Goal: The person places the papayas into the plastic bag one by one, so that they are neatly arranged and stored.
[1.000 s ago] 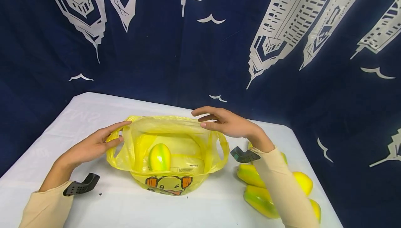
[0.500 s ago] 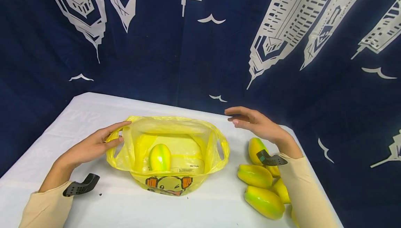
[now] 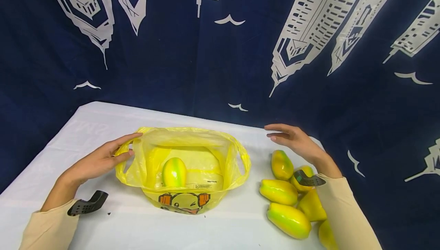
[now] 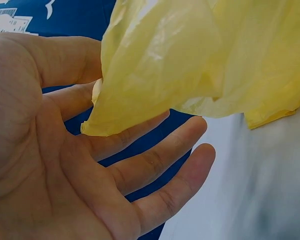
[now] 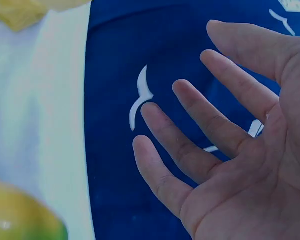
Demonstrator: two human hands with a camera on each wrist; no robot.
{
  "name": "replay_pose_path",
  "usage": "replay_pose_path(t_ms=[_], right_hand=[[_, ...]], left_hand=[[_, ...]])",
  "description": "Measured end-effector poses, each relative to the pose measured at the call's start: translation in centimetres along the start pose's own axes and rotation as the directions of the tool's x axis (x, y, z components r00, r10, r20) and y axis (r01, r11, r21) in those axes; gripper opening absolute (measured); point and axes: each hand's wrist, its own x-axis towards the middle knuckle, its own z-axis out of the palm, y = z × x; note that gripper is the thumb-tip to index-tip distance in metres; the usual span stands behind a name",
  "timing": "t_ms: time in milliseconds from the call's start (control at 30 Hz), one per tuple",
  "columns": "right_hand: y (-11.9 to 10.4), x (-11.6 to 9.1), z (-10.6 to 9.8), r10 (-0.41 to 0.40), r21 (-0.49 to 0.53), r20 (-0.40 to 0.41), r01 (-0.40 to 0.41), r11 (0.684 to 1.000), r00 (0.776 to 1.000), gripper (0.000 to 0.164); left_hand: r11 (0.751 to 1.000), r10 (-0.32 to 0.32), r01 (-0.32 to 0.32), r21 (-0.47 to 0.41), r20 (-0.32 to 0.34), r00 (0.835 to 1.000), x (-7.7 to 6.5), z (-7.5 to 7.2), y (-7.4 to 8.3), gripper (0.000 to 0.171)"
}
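A yellow plastic carrier bag [image 3: 185, 200] with a cartoon face printed on its front stands with its mouth spread wide. One yellow-green mango [image 3: 174, 171] lies inside it. My left hand [image 3: 93, 164] is at the bag's left handle, thumb and forefinger against the plastic. In the left wrist view the other fingers [image 4: 162, 160] stretch out below the handle [image 4: 135, 100], apart from one another. Off to the bag's right, my right hand [image 3: 292, 139] is in the air with nothing in it, fingers spread, above and behind a mango [image 3: 282, 165].
Several more mangoes [image 3: 288, 220] lie in a group on the right of the white-covered table [image 3: 220, 233], some partly hidden under the right sleeve [image 3: 347, 212]. Behind the table hangs a dark blue cloth [image 3: 192, 70] with white building prints.
My right hand has moved right from over the bag's right edge to the mango group, uncovering several mangoes. The left hand has stayed at the handle, and the bag stands as before.
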Motion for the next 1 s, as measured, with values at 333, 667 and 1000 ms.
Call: replay_pose_path(t_ms=[333, 667, 1000], right_hand=[[2.6, -1.6, -0.2, 0.056, 0.034, 0.038, -0.057, 0.998, 0.998, 0.051], [5.0, -2.1, -0.2, 0.179, -0.022, 0.08, -0.178, 0.984, 0.981, 0.055], [5.8, -2.1, 0.4, 0.264, -0.068, 0.069, -0.259, 0.963, 0.962, 0.06]], left_hand=[[1.0, -0.012, 0.012, 0.006, 0.003, 1.0, 0.1, 0.0, 0.0, 0.057], [1.0, -0.028, 0.028, -0.005, 0.007, 1.0, 0.1, 0.0, 0.0, 0.058], [0.999, -0.029, 0.029, -0.014, 0.009, 1.0, 0.1, 0.0, 0.1, 0.058]])
